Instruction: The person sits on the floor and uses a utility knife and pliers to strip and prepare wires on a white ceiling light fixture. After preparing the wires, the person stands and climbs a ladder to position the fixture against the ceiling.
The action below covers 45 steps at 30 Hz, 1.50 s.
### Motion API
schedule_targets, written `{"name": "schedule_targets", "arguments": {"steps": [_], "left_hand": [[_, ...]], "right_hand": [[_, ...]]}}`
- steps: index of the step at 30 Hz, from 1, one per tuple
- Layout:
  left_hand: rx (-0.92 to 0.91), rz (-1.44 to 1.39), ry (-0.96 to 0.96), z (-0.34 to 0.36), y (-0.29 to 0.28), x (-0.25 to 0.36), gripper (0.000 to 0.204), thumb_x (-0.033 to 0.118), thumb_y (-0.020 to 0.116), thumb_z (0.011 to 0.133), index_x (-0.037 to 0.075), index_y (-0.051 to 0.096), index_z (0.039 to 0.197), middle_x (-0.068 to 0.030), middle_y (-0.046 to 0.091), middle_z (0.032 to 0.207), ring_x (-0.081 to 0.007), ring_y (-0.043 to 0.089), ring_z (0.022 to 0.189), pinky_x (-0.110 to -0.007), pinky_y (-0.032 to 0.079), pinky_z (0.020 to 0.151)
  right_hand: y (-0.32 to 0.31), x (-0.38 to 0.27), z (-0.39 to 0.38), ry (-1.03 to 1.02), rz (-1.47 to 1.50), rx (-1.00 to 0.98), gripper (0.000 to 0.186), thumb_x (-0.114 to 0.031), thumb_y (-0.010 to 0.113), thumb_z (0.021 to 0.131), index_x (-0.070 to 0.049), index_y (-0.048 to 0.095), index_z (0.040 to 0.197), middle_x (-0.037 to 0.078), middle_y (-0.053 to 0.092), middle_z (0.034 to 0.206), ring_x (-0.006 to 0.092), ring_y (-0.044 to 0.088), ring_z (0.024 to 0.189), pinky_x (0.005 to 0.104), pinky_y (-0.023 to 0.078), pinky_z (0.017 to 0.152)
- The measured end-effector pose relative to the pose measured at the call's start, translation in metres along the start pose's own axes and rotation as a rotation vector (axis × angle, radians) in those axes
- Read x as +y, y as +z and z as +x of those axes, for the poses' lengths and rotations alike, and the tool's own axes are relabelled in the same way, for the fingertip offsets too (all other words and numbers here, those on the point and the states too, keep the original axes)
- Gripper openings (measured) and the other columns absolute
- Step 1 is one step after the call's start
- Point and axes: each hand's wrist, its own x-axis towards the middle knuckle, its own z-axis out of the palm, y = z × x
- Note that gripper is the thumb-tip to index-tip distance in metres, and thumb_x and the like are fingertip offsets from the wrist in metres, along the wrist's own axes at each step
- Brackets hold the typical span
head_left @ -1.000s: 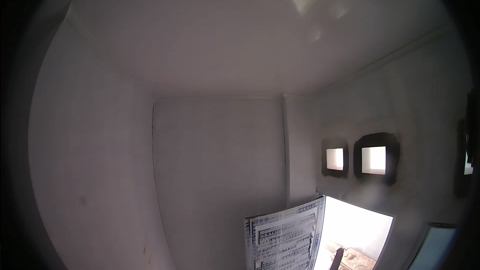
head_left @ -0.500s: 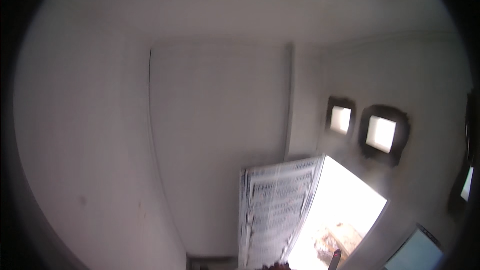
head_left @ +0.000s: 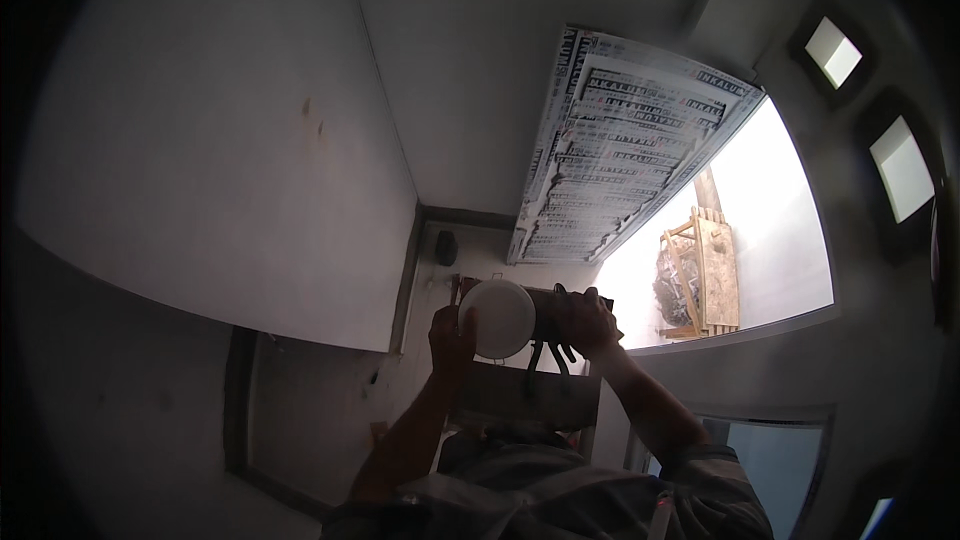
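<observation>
A round white downlight (head_left: 497, 318) with thin wire clips at its top and bottom edges is held up in front of my body. My left hand (head_left: 455, 340) grips its left side, thumb across the rim. A thin reddish piece sticks up beside those fingers; I cannot make out what it is. On the right, my right hand (head_left: 592, 325) is closed around dark pliers (head_left: 545, 335) with curved handles hanging down, perhaps more than one pair. The pliers are right beside the downlight; shadow hides whether they touch.
Below my hands is a brown flat board (head_left: 525, 395). A door leaf covered in printed film (head_left: 640, 140) stands ajar at a bright doorway, with a wooden pallet (head_left: 718, 270) outside. Two square wall openings (head_left: 902, 170) are at the right. A dark object (head_left: 446, 248) lies on the floor.
My view has tilted down from the ceiling and walls. Both hands, the downlight and the pliers now show; the door and wall openings have shifted up and right.
</observation>
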Motion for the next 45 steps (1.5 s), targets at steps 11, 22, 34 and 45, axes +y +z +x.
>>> {"name": "schedule_targets", "arguments": {"steps": [11, 22, 34, 45], "left_hand": [[-0.009, -0.081, -0.153, 0.024, 0.035, 0.003, 0.038, 0.025, 0.070, 0.094, 0.001, 0.060, 0.122, -0.0164, 0.068, 0.109, -0.0287, 0.069, 0.098, -0.040, 0.055, 0.086], [-0.024, 0.076, -0.115, 0.052, 0.012, 0.000, 0.044, 0.028, 0.069, 0.091, -0.002, 0.061, 0.121, -0.0236, 0.065, 0.113, -0.0398, 0.065, 0.104, -0.045, 0.054, 0.088], [-0.066, 0.062, -0.164, 0.092, -0.042, 0.003, 0.047, 0.033, 0.068, 0.091, -0.002, 0.058, 0.120, -0.0237, 0.063, 0.111, -0.0403, 0.062, 0.105, -0.048, 0.051, 0.088], [-0.259, -0.016, -0.399, 0.183, -0.063, -0.001, 0.054, 0.033, 0.067, 0.092, -0.004, 0.056, 0.129, -0.0290, 0.065, 0.120, -0.0423, 0.064, 0.112, -0.048, 0.051, 0.097]], "right_hand": [[-0.004, 0.053, 0.035, 0.154, 0.313, -0.122, 0.026, -0.026, 0.065, 0.091, -0.015, 0.069, 0.115, 0.013, 0.065, 0.106, 0.0325, 0.062, 0.097, 0.0441, 0.055, 0.087], [0.024, 0.082, -0.016, 0.660, 0.683, 0.274, 0.031, -0.028, 0.060, 0.099, 0.002, 0.067, 0.101, 0.020, 0.067, 0.095, 0.0372, 0.063, 0.084, 0.0466, 0.050, 0.075], [0.135, 0.064, -0.032, 0.692, 1.443, 0.426, 0.012, -0.009, 0.060, 0.089, -0.006, 0.062, 0.100, 0.009, 0.056, 0.079, 0.0253, 0.059, 0.072, 0.0378, 0.049, 0.063], [0.019, -0.017, 0.081, 0.433, 0.350, 0.172, 0.018, -0.019, 0.064, 0.089, -0.005, 0.062, 0.101, 0.011, 0.060, 0.087, 0.0277, 0.059, 0.077, 0.0412, 0.050, 0.066]]}}
